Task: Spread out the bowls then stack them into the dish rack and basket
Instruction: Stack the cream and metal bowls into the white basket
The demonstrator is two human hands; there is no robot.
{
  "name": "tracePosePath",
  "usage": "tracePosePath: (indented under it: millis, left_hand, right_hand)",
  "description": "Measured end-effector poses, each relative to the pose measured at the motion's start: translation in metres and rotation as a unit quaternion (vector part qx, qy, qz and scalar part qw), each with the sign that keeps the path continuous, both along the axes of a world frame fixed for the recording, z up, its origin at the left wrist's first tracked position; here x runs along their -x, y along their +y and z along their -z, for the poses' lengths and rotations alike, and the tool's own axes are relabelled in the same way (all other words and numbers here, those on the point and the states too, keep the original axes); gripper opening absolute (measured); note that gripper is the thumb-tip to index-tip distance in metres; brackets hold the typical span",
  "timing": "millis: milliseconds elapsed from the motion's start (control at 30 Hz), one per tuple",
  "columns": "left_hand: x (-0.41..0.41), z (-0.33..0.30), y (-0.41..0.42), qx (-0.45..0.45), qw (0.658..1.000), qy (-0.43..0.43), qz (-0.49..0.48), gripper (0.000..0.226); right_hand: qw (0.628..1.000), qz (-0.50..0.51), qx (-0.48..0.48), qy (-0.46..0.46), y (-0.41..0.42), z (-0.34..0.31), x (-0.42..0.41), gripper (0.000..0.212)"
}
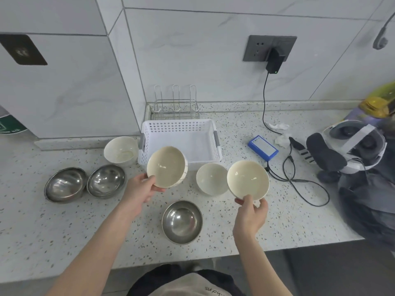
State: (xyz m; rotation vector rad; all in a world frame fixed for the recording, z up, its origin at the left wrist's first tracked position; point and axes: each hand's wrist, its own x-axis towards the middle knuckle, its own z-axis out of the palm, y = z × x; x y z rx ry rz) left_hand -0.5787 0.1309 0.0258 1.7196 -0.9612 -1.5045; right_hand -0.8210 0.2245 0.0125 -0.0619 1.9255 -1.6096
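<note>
Left hand (142,188) fingers hidden behind cream bowl (166,166)

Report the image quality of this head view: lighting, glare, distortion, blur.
Head view: even, soft lighting, with only faint shadows under the bowls; bright glare patches in the steel bowl nearest the person and small highlights inside the white bowl that the right hand holds; wide-angle bending of the tile lines and counter edge; the headset and clutter at the right edge look smeared.
</note>
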Motion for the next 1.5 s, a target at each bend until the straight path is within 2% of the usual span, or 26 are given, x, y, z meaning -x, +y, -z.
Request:
tracePosePath:
  millis: [167, 333, 500, 633, 867, 1100, 1500]
  left_hand:
    - [-0.018, -0.016, -0.015, 0.020, 0.998, 0.050, -0.026, 0.022]
    - [-0.046, -0.023, -0.025, 0.022, 0.998, 0.025, -0.059, 0.019]
    - [-0.063, -0.020, -0.033, 0.013, 0.998, 0.001, -0.067, 0.018]
    - [-0.069, -0.018, -0.042, 0.006, 0.997, -0.004, -0.072, 0.018]
    - [-0.076, -0.018, -0.050, -0.019, 0.996, 0.045, -0.078, 0.018]
    - [-0.073, -0.022, -0.069, -0.006, 0.993, 0.035, -0.109, 0.019]
    - [-0.083, -0.020, -0.089, -0.019, 0.992, 0.024, -0.121, 0.025]
  right_hand:
    - [0.995, -0.079, 0.054, 0.033, -0.046, -0.027, -0.005, 0.049]
    - [0.976, -0.202, 0.024, 0.072, -0.101, -0.051, -0.019, 0.033]
    - [0.926, -0.360, -0.049, 0.104, -0.156, -0.050, -0.043, 0.028]
    - [0.889, -0.433, -0.095, 0.115, -0.190, -0.035, -0.063, 0.030]
    - [0.874, -0.464, -0.122, 0.076, -0.224, 0.003, -0.085, 0.029]
    - [0.856, -0.493, -0.149, 0.051, -0.251, 0.018, -0.099, 0.040]
    - [0.889, -0.433, -0.152, -0.008, -0.257, 0.039, -0.115, 0.038]
